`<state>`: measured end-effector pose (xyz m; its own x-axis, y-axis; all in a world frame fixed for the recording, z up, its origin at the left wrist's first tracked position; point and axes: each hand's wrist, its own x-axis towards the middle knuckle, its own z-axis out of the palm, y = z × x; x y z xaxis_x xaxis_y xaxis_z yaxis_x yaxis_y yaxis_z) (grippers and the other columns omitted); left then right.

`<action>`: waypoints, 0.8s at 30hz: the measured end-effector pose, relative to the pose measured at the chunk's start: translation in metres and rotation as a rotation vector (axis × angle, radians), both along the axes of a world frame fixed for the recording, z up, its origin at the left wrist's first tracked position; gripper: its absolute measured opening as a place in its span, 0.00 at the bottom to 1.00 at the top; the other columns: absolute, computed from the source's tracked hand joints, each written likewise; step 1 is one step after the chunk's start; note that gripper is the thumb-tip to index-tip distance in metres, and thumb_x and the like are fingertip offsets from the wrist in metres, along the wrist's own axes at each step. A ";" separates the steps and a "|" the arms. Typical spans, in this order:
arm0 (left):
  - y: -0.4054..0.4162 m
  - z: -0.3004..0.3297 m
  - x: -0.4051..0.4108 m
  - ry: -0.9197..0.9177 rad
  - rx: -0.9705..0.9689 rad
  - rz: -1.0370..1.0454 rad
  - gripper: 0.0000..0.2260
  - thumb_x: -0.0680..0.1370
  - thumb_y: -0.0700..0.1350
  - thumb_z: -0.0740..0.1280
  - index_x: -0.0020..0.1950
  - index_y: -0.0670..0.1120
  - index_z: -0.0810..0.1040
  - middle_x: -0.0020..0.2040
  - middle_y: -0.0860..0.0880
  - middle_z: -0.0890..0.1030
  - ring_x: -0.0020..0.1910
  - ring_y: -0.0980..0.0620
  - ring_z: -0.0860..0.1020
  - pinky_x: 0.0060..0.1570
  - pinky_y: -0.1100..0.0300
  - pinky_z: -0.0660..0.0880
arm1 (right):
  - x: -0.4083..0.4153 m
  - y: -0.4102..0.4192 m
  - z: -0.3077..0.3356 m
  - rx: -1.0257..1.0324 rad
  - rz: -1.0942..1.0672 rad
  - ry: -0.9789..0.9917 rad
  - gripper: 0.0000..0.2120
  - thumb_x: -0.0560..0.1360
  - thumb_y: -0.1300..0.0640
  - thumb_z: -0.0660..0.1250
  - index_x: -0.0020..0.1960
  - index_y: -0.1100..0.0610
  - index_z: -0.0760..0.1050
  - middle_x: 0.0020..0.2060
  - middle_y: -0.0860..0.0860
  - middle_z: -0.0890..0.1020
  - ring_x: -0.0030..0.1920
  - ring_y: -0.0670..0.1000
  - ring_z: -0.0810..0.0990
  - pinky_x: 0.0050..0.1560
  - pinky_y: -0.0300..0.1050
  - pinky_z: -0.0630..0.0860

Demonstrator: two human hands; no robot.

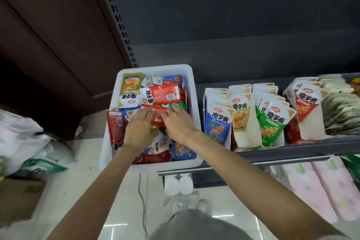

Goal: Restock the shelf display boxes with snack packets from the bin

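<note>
Item: red snack packet (158, 118), lying on the heap in the white bin (191, 91), which sits at the shelf's (292, 152) left end and overhangs its front edge; I have my left hand (138, 127) and right hand (176, 122) on it from either side, fingers curled over it, though I cannot tell whether either grip is clenched. Alongside, toward the shelf's right end: display boxes (218, 117) of upright blue, yellow, green and red packets.
</note>
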<state>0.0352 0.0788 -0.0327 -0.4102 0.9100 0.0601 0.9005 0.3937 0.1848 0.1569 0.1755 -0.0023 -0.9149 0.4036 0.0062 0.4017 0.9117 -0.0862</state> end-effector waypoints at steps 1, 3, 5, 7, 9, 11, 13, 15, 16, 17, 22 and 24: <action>0.006 -0.003 -0.004 0.012 -0.039 -0.041 0.29 0.72 0.46 0.72 0.70 0.42 0.68 0.70 0.44 0.69 0.70 0.45 0.65 0.70 0.54 0.58 | -0.010 0.002 -0.006 0.034 -0.018 -0.069 0.20 0.75 0.59 0.65 0.65 0.61 0.68 0.60 0.57 0.75 0.61 0.56 0.70 0.64 0.48 0.66; 0.017 -0.007 -0.012 0.059 -0.130 -0.098 0.31 0.73 0.49 0.69 0.73 0.43 0.63 0.73 0.45 0.65 0.72 0.47 0.62 0.72 0.55 0.53 | -0.023 0.004 -0.018 0.053 -0.066 -0.162 0.21 0.74 0.59 0.66 0.65 0.61 0.67 0.60 0.57 0.76 0.61 0.57 0.69 0.64 0.48 0.65; 0.023 -0.007 -0.018 0.104 -0.182 -0.112 0.29 0.74 0.52 0.67 0.73 0.46 0.64 0.72 0.47 0.67 0.70 0.48 0.64 0.70 0.57 0.57 | -0.025 0.005 -0.026 0.057 -0.085 -0.189 0.22 0.73 0.60 0.67 0.65 0.61 0.67 0.60 0.56 0.76 0.62 0.57 0.69 0.63 0.48 0.65; 0.024 0.000 -0.021 0.150 -0.162 -0.142 0.24 0.75 0.53 0.67 0.69 0.49 0.69 0.67 0.49 0.73 0.65 0.49 0.70 0.63 0.56 0.66 | -0.021 0.007 -0.030 0.062 -0.069 -0.168 0.23 0.73 0.60 0.67 0.66 0.59 0.67 0.61 0.55 0.76 0.62 0.57 0.68 0.63 0.48 0.65; 0.018 0.013 -0.024 0.151 -0.104 -0.184 0.17 0.76 0.54 0.66 0.64 0.54 0.74 0.59 0.50 0.79 0.57 0.49 0.76 0.52 0.55 0.74 | -0.014 0.009 -0.025 -0.011 -0.063 -0.113 0.25 0.74 0.57 0.68 0.68 0.57 0.66 0.63 0.54 0.75 0.63 0.56 0.68 0.64 0.47 0.65; 0.008 0.029 -0.028 0.090 0.003 -0.174 0.12 0.78 0.55 0.63 0.59 0.54 0.79 0.51 0.50 0.82 0.48 0.49 0.80 0.41 0.57 0.75 | -0.002 0.010 -0.012 -0.221 -0.130 0.033 0.25 0.74 0.52 0.68 0.69 0.54 0.67 0.64 0.52 0.76 0.64 0.54 0.67 0.64 0.47 0.64; -0.002 0.048 -0.033 -0.165 0.092 -0.115 0.11 0.78 0.53 0.64 0.56 0.51 0.81 0.46 0.51 0.83 0.43 0.51 0.81 0.39 0.59 0.75 | 0.010 0.013 0.003 -0.376 -0.281 0.261 0.24 0.74 0.49 0.69 0.68 0.51 0.69 0.62 0.49 0.77 0.64 0.53 0.68 0.63 0.48 0.62; -0.009 0.066 -0.035 -0.542 0.135 -0.057 0.08 0.77 0.50 0.66 0.53 0.49 0.81 0.45 0.54 0.82 0.41 0.59 0.80 0.38 0.67 0.75 | 0.023 0.018 0.018 -0.468 -0.434 0.444 0.23 0.73 0.48 0.70 0.66 0.49 0.70 0.59 0.47 0.79 0.61 0.50 0.71 0.60 0.50 0.64; -0.011 0.072 -0.034 -0.679 0.149 -0.030 0.06 0.77 0.49 0.67 0.51 0.50 0.80 0.44 0.55 0.81 0.41 0.61 0.79 0.37 0.72 0.74 | 0.028 0.021 0.026 -0.616 -0.484 0.519 0.22 0.73 0.49 0.70 0.65 0.49 0.70 0.57 0.47 0.79 0.58 0.49 0.74 0.57 0.48 0.67; -0.012 0.075 -0.034 -0.777 0.165 -0.005 0.05 0.76 0.48 0.67 0.50 0.49 0.79 0.44 0.56 0.80 0.41 0.62 0.79 0.36 0.74 0.73 | 0.032 0.023 0.034 -0.809 -0.519 0.570 0.23 0.73 0.51 0.71 0.65 0.50 0.70 0.55 0.48 0.80 0.55 0.47 0.76 0.53 0.43 0.71; -0.007 0.081 -0.028 -0.930 0.199 0.002 0.05 0.76 0.46 0.67 0.51 0.49 0.79 0.45 0.56 0.81 0.43 0.60 0.81 0.38 0.71 0.76 | 0.051 0.031 0.050 -1.085 -0.568 0.590 0.17 0.74 0.55 0.71 0.61 0.56 0.74 0.49 0.52 0.82 0.47 0.49 0.80 0.36 0.39 0.75; -0.003 0.080 -0.021 -1.004 0.202 -0.027 0.06 0.76 0.46 0.67 0.52 0.50 0.79 0.48 0.55 0.82 0.45 0.57 0.82 0.39 0.68 0.77 | 0.059 0.030 0.053 -1.118 -0.557 0.602 0.15 0.73 0.56 0.71 0.58 0.55 0.75 0.47 0.51 0.83 0.44 0.47 0.81 0.32 0.37 0.74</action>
<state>0.0143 0.0756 0.0474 -0.3349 0.9308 -0.1466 0.3018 0.2534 0.9191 0.2155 0.2051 0.0502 -0.6050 0.7631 -0.2271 0.3269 -0.0221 -0.9448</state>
